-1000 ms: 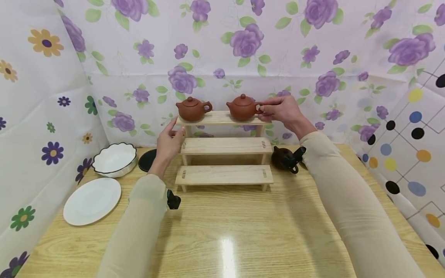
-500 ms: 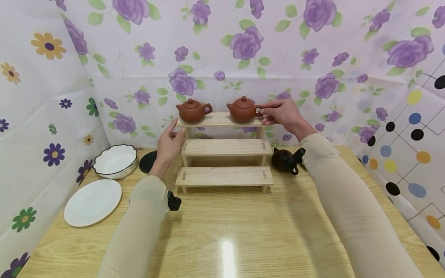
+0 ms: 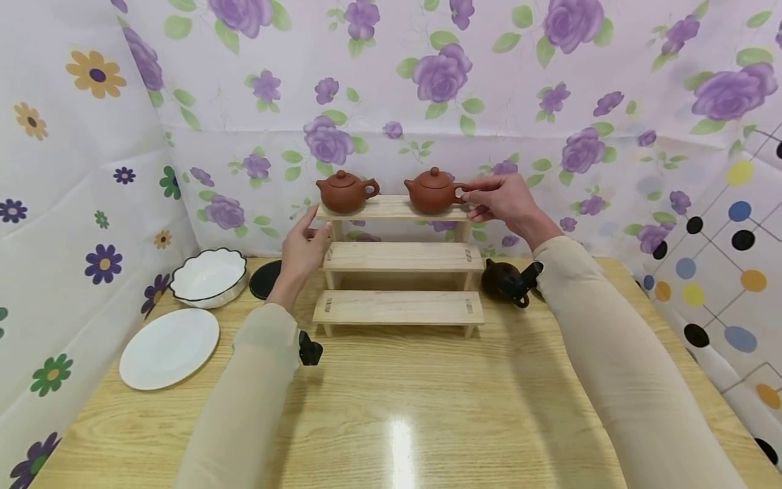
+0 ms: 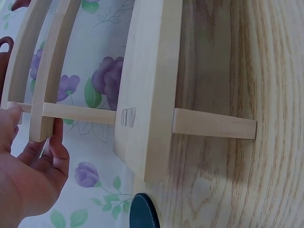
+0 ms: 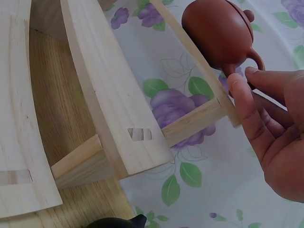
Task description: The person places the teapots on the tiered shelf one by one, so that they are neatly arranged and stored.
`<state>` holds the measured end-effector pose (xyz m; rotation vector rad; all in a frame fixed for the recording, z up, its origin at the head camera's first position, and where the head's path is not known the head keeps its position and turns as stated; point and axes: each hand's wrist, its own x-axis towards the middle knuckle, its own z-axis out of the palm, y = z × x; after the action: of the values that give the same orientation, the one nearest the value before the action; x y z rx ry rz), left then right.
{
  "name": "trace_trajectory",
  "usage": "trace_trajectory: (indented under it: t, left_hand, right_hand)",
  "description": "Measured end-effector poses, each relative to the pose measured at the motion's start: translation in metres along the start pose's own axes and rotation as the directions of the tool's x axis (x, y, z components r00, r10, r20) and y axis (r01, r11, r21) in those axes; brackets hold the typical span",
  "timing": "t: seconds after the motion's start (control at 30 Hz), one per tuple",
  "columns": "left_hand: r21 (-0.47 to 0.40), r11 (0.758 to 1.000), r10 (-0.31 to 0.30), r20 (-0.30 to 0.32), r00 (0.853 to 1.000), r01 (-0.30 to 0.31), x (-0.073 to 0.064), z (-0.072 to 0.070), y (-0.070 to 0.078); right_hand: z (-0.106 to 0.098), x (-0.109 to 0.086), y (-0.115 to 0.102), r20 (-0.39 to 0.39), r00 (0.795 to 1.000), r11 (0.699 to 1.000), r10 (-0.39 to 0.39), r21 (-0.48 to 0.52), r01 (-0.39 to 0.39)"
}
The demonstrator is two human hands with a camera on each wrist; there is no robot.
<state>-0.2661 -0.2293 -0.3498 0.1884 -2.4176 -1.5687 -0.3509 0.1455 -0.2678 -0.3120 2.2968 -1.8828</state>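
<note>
Two reddish-brown clay teapots stand on the top step of a three-step wooden display shelf (image 3: 398, 307). My right hand (image 3: 504, 204) pinches the handle of the right teapot (image 3: 432, 191) between thumb and fingers; the right wrist view shows this teapot (image 5: 218, 35) above the top board. On the other side, my left hand (image 3: 305, 255) grips the shelf's left end near the upper boards, its fingers curled behind the wood in the left wrist view. The left teapot (image 3: 343, 193) sits just above that hand, with its spout to the left.
A dark teapot (image 3: 501, 280) stands on the table right of the shelf, partly hidden by the wrist camera. Left are a scalloped white bowl (image 3: 210, 277), a white plate (image 3: 170, 348) and a black round piece (image 3: 264, 280). Patterned cloth hangs behind and at both sides.
The head view has shifted slightly. Both hands, the teapots and the shelf keep their places relative to one another.
</note>
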Motion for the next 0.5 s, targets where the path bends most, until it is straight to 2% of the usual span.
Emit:
trace_trajectory:
  t: [0.2,0.5]
  left_hand:
    - [-0.006,1.0,-0.012,0.006,1.0,0.012,0.001,0.0,-0.001]
    - [0.009,1.0,-0.009,0.016,1.0,0.009,0.0,-0.001,-0.001]
  right_hand:
    - [-0.006,-0.007,0.004,-0.03,0.999,0.999,-0.017,-0.042,0.016]
    - [-0.03,-0.038,0.024,-0.16,0.985,0.997,-0.062,-0.061,0.053]
